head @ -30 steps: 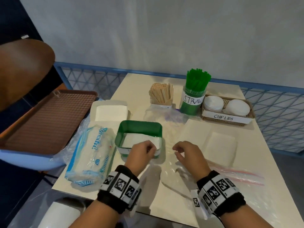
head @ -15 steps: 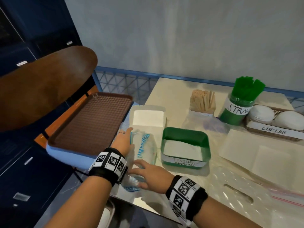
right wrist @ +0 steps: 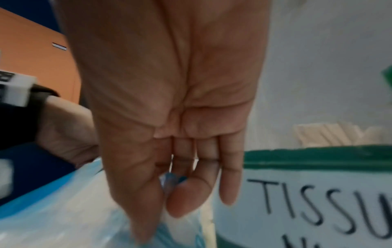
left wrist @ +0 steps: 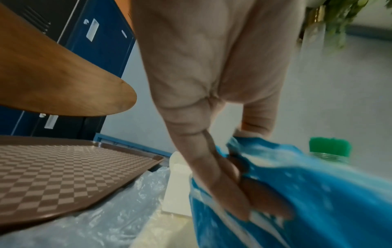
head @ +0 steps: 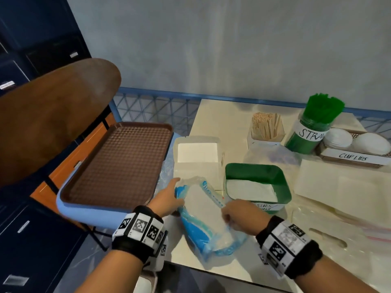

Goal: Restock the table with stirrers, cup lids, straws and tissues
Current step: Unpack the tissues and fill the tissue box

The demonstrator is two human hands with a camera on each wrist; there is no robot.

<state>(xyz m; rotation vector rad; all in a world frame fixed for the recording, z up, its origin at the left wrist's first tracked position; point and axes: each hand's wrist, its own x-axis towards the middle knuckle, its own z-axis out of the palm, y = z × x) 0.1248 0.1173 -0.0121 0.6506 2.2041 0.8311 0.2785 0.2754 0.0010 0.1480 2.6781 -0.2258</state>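
— Grey wall behind, blue lockers to the left, and what lay on the table (head: 222, 121)?

— Near its front left corner lay a blue and clear tissue pack (head: 203, 216), just beside the green tissue box (head: 257, 183), which already had white tissues in it and carried a handwritten label.

— And the hands?

— Both were on the pack. The left hand (head: 167, 200) gripped its far left end, fingers (left wrist: 222, 181) curled into the blue wrapper. The right hand (head: 239, 212) pinched the plastic at the near right side between thumb and fingertips (right wrist: 186, 198), close to the front of the green box.

— Anything further back?

— Wooden stirrers (head: 267, 125) stood in a small holder, a green jar of straws (head: 313, 127) next to them, and a labelled basket of white cup lids (head: 357, 144) at the right edge. An open white carton (head: 197, 153) sat behind the pack.

— Off the table?

— A brown tray (head: 118, 163) rested on a pale blue seat to the left, with a brown wooden chair back (head: 53, 115) above it.
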